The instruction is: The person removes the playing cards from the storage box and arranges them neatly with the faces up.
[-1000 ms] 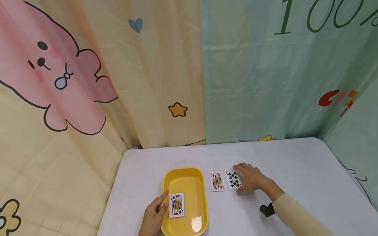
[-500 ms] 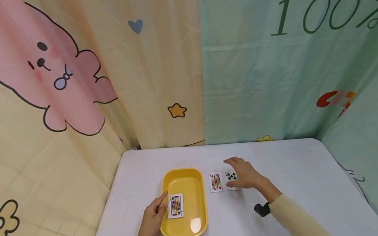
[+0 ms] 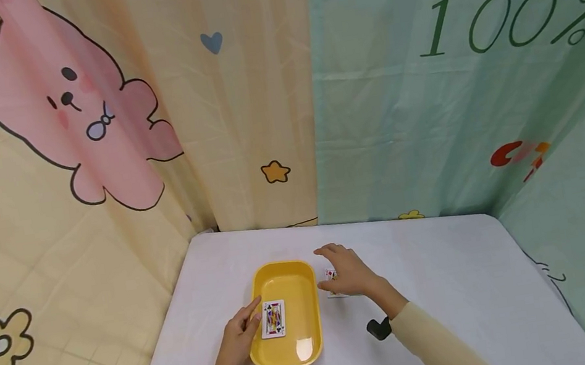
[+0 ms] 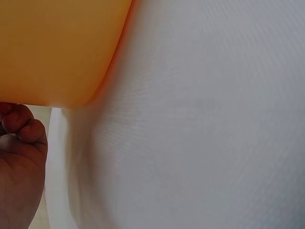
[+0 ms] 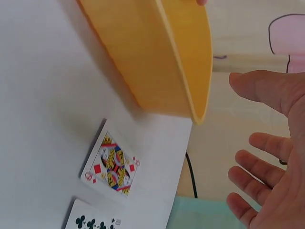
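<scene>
A yellow tray point(image 3: 305, 336) stands on the white table with a face card of clubs point(image 3: 273, 319) lying in its left part. My left hand point(image 3: 234, 340) grips the tray's left rim, its thumb beside that card. Curled fingers point(image 4: 31, 131) show at the tray's edge in the left wrist view. Spread and holding nothing, my right hand point(image 3: 347, 271) hovers over a queen of diamonds point(image 3: 330, 275), just right of the tray. Beside the queen lies a clubs number card point(image 5: 90, 220) in the right wrist view. From the head view, the right hand hides it.
White cloth point(image 3: 454, 291) covers the table. Patterned curtains point(image 3: 254, 107) hang behind and at both sides, close to the table's edges. A black wrist device point(image 3: 378, 329) sits under the right forearm.
My right hand has lifted off the clubs number card and moved left over the queen of diamonds, toward the tray. The left hand, the tray and the cards have stayed in place.
</scene>
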Demonstrator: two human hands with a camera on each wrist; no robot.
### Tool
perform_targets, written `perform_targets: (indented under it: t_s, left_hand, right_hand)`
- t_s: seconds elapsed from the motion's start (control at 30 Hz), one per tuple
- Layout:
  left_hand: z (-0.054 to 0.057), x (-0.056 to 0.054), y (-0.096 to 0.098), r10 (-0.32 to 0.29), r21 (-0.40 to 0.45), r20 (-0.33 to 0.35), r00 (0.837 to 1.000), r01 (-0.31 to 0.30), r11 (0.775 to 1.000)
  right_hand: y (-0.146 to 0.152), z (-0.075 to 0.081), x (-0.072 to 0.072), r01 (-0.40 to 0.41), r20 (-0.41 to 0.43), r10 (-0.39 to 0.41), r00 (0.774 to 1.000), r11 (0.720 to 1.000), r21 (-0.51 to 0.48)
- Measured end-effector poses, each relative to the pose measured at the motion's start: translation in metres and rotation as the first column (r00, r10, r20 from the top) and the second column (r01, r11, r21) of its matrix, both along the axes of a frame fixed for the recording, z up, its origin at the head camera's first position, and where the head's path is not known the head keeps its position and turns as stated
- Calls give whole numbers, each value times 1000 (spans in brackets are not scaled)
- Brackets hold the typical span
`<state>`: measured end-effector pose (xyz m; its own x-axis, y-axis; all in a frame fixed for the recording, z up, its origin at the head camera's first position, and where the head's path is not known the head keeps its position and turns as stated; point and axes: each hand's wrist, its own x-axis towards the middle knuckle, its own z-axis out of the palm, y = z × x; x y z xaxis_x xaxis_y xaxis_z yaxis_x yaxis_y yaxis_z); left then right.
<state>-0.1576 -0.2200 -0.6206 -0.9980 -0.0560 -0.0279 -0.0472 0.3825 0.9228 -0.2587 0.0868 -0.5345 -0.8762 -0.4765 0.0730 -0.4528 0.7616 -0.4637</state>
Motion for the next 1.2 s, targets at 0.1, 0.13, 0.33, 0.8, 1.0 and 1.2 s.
perform_targets:
  t_s: [0.1, 0.13, 0.33, 0.8, 1.0, 1.2]
  left_hand:
    - [0, 0, 0, 5, -3, 6, 1000, -5, 1000]
    - [-1, -1, 0, 6, -3, 6, 1000, -6, 1000]
    - [-1, -1, -1, 6, 1, 9, 1000, -6, 1000]
    - [-1, 0, 1, 8, -8, -8, 1000, -8, 1000]
    - [-1, 2, 1, -2, -13, 6, 1000, 3, 1000]
    - [-2, 0, 1, 0, -4, -4, 1000, 0, 1000]
  right_hand:
    - [-15, 2, 3, -29, 0, 29, 1000, 1000, 8]
    - [-20, 3, 4, -37, 1, 37, 999, 999, 11]
    - [-45, 3, 10, -77, 21, 77, 997, 997, 23]
    - [-81, -25, 18, -173, 105, 170, 980, 985, 20]
    - [-92, -40, 24, -204, 94, 193, 977, 971, 128]
    - [-104, -50, 27, -211, 90, 194, 977, 947, 243]
